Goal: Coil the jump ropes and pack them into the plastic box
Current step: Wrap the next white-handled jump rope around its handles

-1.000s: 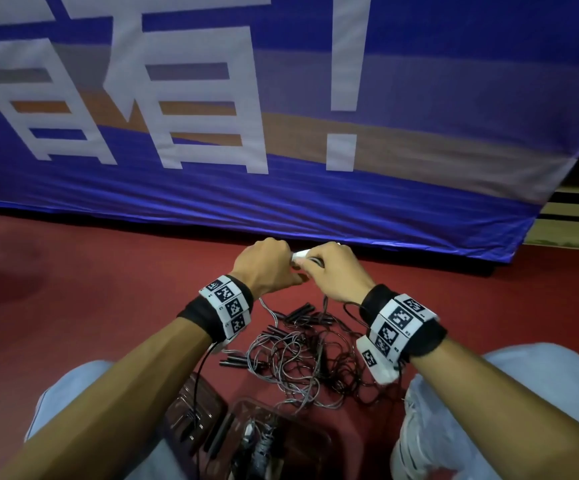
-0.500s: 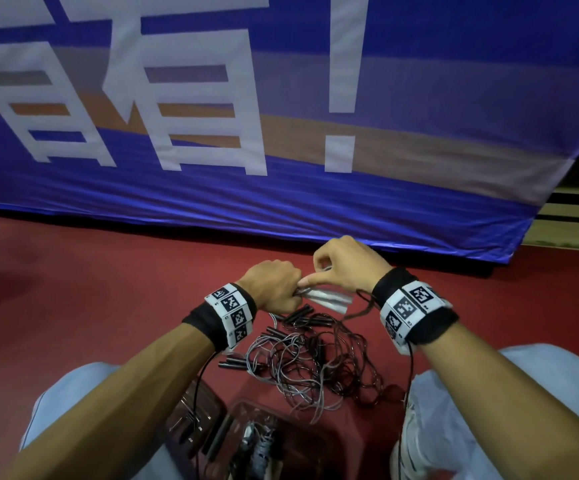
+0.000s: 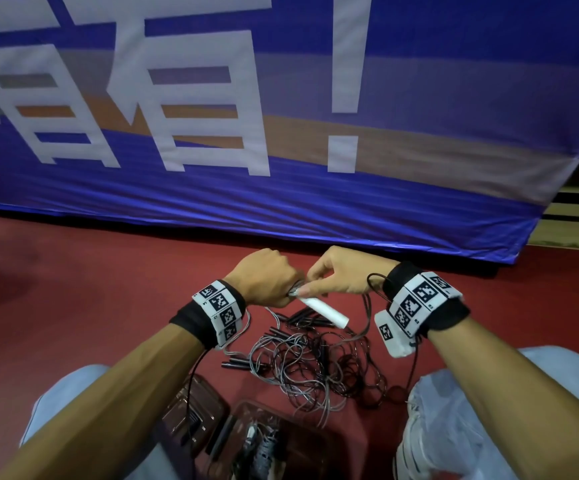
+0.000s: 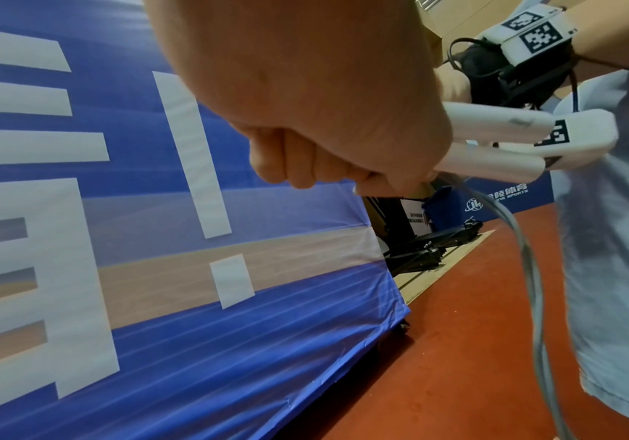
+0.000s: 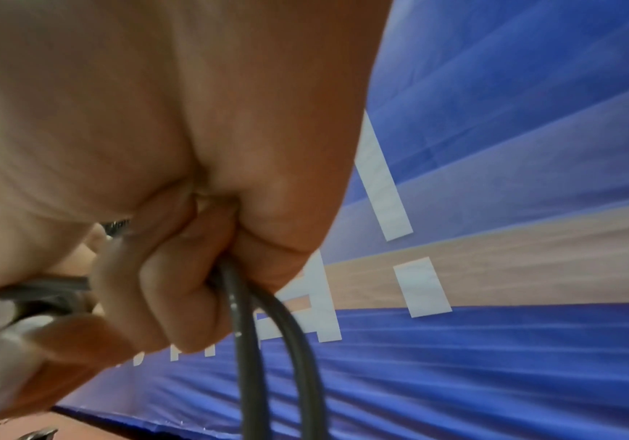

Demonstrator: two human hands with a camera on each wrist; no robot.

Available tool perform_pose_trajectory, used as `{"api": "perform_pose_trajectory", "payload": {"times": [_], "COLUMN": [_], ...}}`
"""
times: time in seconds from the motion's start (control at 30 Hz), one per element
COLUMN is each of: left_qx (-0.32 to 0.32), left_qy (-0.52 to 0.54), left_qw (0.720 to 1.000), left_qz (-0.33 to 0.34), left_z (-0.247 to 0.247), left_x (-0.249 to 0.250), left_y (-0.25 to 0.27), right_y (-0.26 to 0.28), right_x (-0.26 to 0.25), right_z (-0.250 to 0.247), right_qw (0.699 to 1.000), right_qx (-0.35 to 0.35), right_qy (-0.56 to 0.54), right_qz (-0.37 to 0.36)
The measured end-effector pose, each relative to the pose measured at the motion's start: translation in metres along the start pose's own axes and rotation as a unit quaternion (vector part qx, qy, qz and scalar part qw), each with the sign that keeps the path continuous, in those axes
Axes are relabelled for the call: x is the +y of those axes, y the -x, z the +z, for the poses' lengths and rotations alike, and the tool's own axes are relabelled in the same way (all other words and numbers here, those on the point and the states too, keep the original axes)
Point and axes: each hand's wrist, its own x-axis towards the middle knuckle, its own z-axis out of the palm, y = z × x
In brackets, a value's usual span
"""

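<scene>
Both hands (image 3: 301, 277) grip white-handled rope (image 3: 326, 311) (tangled ropes (image 3: 308, 358) below).

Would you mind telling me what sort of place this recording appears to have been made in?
Probably an indoor sports hall or gym. The floor is red sports flooring, a large blue banner stands behind the hands, a smaller board in the left wrist view reads "SPORTS", and jump ropes lie tangled on the floor.

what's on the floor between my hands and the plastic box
In the head view, a tangled pile of jump ropes with black handles lies on the red floor between the hands and the plastic box.
</scene>
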Motion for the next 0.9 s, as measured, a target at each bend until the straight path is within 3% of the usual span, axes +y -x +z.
{"api": "perform_pose_trajectory", "payload": {"times": [0.4,0.57,0.63,0.73,0.83,0.9], "left_qx": [0.077,0.156,0.178,0.196,0.203,0.196], "left_qy": [0.066,0.177,0.229,0.299,0.357,0.371], "left_qw": [0.995,0.971,0.956,0.929,0.896,0.88], "left_qz": [-0.019,-0.038,-0.046,-0.095,-0.167,-0.222], "left_z": [-0.003,-0.004,-0.004,-0.008,-0.017,-0.019], "left_x": [-0.014,-0.012,-0.011,-0.016,-0.017,-0.014], "left_y": [0.006,0.007,0.008,0.009,0.011,0.007], "right_y": [-0.002,-0.006,-0.008,-0.01,-0.017,-0.024], "right_x": [-0.016,-0.021,-0.023,-0.022,-0.025,-0.027], "right_z": [0.006,0.003,0.006,0.016,0.023,0.026], "right_qw": [0.999,0.988,0.971,0.914,0.864,0.856], "right_qx": [0.042,0.097,0.089,0.035,0.035,0.065], "right_qy": [-0.029,-0.11,-0.214,-0.404,-0.503,-0.511], "right_qz": [0.021,0.044,0.05,0.006,-0.015,0.036]}}
